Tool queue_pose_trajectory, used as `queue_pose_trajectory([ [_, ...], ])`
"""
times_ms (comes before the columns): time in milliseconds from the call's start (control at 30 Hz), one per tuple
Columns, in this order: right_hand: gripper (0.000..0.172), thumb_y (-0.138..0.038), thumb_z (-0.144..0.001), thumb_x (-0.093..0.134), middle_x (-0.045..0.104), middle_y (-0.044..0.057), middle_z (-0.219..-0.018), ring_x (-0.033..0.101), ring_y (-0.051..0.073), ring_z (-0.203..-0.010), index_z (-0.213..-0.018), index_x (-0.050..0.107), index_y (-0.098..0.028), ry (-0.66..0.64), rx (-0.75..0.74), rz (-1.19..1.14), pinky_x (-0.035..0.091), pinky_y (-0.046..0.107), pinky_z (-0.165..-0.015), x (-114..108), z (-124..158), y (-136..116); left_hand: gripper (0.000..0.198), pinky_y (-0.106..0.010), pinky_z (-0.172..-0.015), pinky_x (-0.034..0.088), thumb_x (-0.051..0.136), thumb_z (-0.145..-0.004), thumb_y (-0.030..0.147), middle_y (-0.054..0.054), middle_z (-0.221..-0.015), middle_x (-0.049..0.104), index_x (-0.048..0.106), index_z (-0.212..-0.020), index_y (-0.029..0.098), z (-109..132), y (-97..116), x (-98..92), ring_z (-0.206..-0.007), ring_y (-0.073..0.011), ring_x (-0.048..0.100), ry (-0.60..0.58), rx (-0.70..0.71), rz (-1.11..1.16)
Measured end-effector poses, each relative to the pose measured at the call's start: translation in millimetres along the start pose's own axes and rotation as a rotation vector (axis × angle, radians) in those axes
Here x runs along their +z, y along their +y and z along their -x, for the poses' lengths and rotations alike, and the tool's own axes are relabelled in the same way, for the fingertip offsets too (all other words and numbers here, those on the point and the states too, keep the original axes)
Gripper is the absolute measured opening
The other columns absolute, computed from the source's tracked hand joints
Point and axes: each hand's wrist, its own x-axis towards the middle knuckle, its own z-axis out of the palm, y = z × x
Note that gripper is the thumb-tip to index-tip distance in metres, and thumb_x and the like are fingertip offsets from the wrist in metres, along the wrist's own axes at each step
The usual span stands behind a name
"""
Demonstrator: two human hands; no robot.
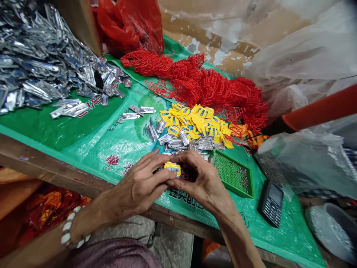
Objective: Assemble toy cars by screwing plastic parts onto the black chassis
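Between my two hands is a small yellow plastic toy part (pixel 173 168) with a blue panel, set against something dark and red that my fingers mostly hide. The fingers of my left hand (pixel 143 180) press on it from the left. From the other side, my right hand (pixel 200 176) curls its thumb and fingers around it. Just beyond my fingers lie several silvery pieces (pixel 174 143) and a heap of yellow parts with blue panels (pixel 198 119). A green tray (pixel 231 173) of tiny metal pieces, perhaps screws, sits right of my right hand.
A large pile of silvery pieces (pixel 36 70) covers the back left. Red plastic frames (pixel 206 85) are heaped along the back, near a red bag (pixel 131 26). At right are a keypad phone (pixel 271 203), a red-orange bar (pixel 320 108) and a plastic tub (pixel 331 230).
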Motion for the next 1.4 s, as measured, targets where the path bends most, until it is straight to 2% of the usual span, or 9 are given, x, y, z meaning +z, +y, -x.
queue_pose_trajectory([
  [233,0.041,-0.032,-0.077,0.081,0.07,0.003,-0.101,0.067,0.018,-0.081,-0.112,0.064,-0.024,0.2,0.0,-0.023,0.059,0.032,-0.071,-8.4,14.1,-1.3,0.019,-0.046,-0.108,0.048,0.069,-0.09,0.016,-0.012,-0.128,0.064,0.062,-0.108,0.02,-6.2,-12.6,3.1,-0.127,-0.0265,0.056,-0.008,-0.033,0.051],
  [333,0.023,-0.027,-0.082,0.075,0.072,0.003,-0.106,0.071,0.021,-0.088,-0.105,0.07,-0.03,0.377,0.006,0.03,0.061,0.037,-0.079,-34.4,28.6,-9.4,0.017,-0.043,-0.1,0.052,0.067,-0.092,0.016,-0.013,-0.125,0.065,0.061,-0.107,0.02,-5.3,-14.8,3.1,-0.122,-0.026,0.059,-0.003,-0.049,0.067],
  [467,0.012,-0.029,-0.086,0.072,0.072,0.004,-0.094,0.068,0.021,-0.085,-0.098,0.073,-0.028,0.941,0.167,0.166,0.057,0.041,-0.083,-81.7,34.2,-19.0,0.015,-0.039,-0.093,0.054,0.061,-0.095,0.014,-0.011,-0.119,0.069,0.059,-0.109,0.02,-3.3,-14.6,3.5,-0.112,-0.0239,0.064,-0.01,-0.02,0.077],
  [567,0.029,-0.035,-0.081,0.078,0.068,0.009,-0.103,0.067,0.022,-0.092,-0.104,0.068,-0.022,1.265,0.044,0.225,0.056,0.039,-0.082,-116.7,17.2,-16.9,0.013,-0.038,-0.09,0.056,0.06,-0.094,0.015,-0.01,-0.116,0.07,0.06,-0.106,0.021,-1.1,-12.7,7.0,-0.11,-0.0243,0.066,-0.023,0.031,0.088],
  [700,0.046,-0.033,-0.08,0.078,0.063,0.008,-0.127,0.064,0.023,-0.114,-0.119,0.054,-0.024,1.091,0.009,0.103,0.055,0.036,-0.094,-152.6,-22.3,-6.7,0.011,-0.039,-0.084,0.058,0.058,-0.095,0.018,-0.011,-0.112,0.071,0.061,-0.104,0.022,-2.0,-10.5,13.9,-0.103,-0.0258,0.068,-0.003,0.072,0.08],
  [867,0.026,-0.037,-0.089,0.068,0.07,0.006,-0.104,0.07,0.02,-0.087,-0.107,0.054,-0.025,0.951,0.109,-0.08,0.06,0.035,-0.074,-162.0,-50.6,-0.6,0.008,-0.036,-0.082,0.058,0.058,-0.096,0.021,-0.01,-0.109,0.071,0.06,-0.103,0.021,-13.4,-7.5,16.2,-0.1,-0.0241,0.069,-0.032,0.125,0.056],
  [1000,0.03,-0.05,-0.088,0.063,0.068,0.008,-0.1,0.066,0.021,-0.073,-0.105,0.055,-0.026,1.067,0.055,-0.078,0.058,0.039,-0.064,-150.3,-38.0,-2.0,0.006,-0.036,-0.084,0.056,0.057,-0.098,0.023,-0.009,-0.111,0.07,0.061,-0.102,0.022,-14.8,-6.8,18.2,-0.101,-0.0236,0.067,-0.057,0.108,0.042],
  [1133,0.032,-0.046,-0.078,0.075,0.066,0.008,-0.105,0.066,0.021,-0.08,-0.097,0.061,-0.025,0.944,0.09,-0.26,0.057,0.041,-0.072,-141.6,-12.8,-3.2,0.009,-0.036,-0.085,0.054,0.052,-0.102,0.026,-0.009,-0.112,0.069,0.059,-0.103,0.021,-11.4,-7.2,22.1,-0.103,-0.023,0.066,-0.041,0.098,0.057],
  [1400,0.027,-0.047,-0.082,0.073,0.061,0.001,-0.068,0.063,0.02,-0.057,-0.092,0.06,-0.025,0.94,0.109,-0.217,0.057,0.041,-0.06,-123.9,5.8,2.9,0.01,-0.033,-0.082,0.054,0.05,-0.102,0.021,-0.008,-0.115,0.068,0.06,-0.104,0.022,-16.2,-4.4,18.1,-0.103,-0.0207,0.064,-0.126,0.094,0.073],
])
